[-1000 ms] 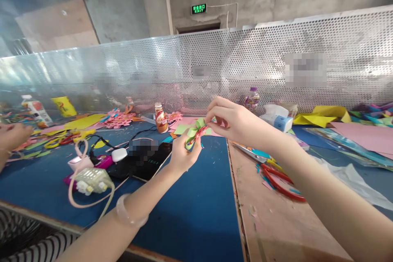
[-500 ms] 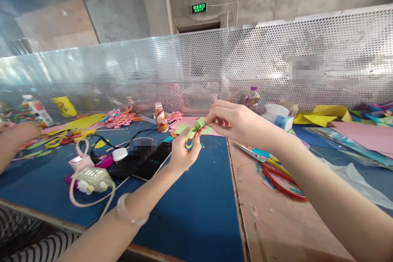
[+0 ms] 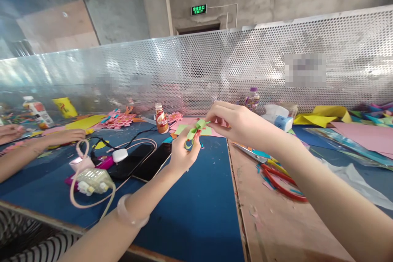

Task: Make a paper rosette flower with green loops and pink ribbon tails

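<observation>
Above the blue tabletop, my left hand (image 3: 183, 150) is closed around the lower end of a paper flower (image 3: 200, 125). The flower is made of looped light green strips, with some red paper showing below them. My right hand (image 3: 226, 118) comes in from the right, its thumb and fingers pinched at the flower's right tip. The fingers partly hide the paper there. Green and pink paper sheets (image 3: 208, 131) lie just behind the hands. Red-handled scissors (image 3: 284, 182) rest on the bare wooden board below my right forearm.
To the left are two phones (image 3: 153, 161), tangled charger cables (image 3: 72, 190) and a clear plug block (image 3: 95, 179). A brown drink bottle (image 3: 161, 118) stands behind. A co-worker's arm (image 3: 39, 147) reaches in at far left. A tissue pack (image 3: 283, 123) sits right, before a perforated metal screen (image 3: 202, 69).
My hands stay nearly in place on the paper flower. At far left a co-worker's arm has reached further right, over the scraps. The nearer phone's screen has gone dark.
</observation>
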A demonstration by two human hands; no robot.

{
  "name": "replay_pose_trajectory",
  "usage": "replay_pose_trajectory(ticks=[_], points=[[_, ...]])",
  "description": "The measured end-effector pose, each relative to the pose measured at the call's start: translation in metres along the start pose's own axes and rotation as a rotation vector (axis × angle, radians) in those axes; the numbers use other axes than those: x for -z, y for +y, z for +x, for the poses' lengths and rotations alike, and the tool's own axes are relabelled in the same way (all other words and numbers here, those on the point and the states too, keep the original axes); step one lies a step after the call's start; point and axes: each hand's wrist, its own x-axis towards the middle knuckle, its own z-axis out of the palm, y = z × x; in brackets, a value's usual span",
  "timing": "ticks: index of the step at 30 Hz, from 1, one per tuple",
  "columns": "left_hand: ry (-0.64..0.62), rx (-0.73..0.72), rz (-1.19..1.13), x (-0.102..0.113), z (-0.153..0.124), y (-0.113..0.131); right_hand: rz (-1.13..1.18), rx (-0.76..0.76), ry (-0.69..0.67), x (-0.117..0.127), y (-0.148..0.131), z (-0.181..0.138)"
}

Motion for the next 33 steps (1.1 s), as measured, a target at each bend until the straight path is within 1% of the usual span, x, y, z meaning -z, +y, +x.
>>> replay_pose_trajectory(ticks=[3,9,12,15,24,28,31,33], points=[[-0.013,0.005,-0.042,0.0003,-0.0004,-0.0022,-0.003,0.024,-0.017,0.0018,-0.0014,0.0014],[0.043,0.042,-0.192,-0.0025,-0.0023,-0.0092,-0.043,0.029,-0.018,0.0039,-0.0044,0.0008],[0.045,0.073,-0.221,-0.0036,-0.0025,-0.0094,-0.069,0.033,-0.010,0.0044,-0.0060,-0.0002],[0.035,0.068,-0.261,-0.0040,-0.0021,-0.0077,-0.083,0.034,-0.003,0.0039,-0.0073,-0.0003],[0.000,0.073,-0.240,-0.0035,-0.0030,-0.0057,-0.145,0.024,0.027,0.0023,-0.0068,0.0000],[-0.001,0.117,-0.240,-0.0040,-0.0054,-0.0071,-0.174,0.049,0.011,-0.0015,-0.0048,0.0005],[-0.037,0.153,-0.236,-0.0043,-0.0054,-0.0060,-0.202,0.056,-0.006,-0.0034,-0.0028,0.0007],[-0.063,0.152,-0.251,-0.0043,-0.0041,-0.0037,-0.215,0.052,-0.012,-0.0037,-0.0008,0.0005]])
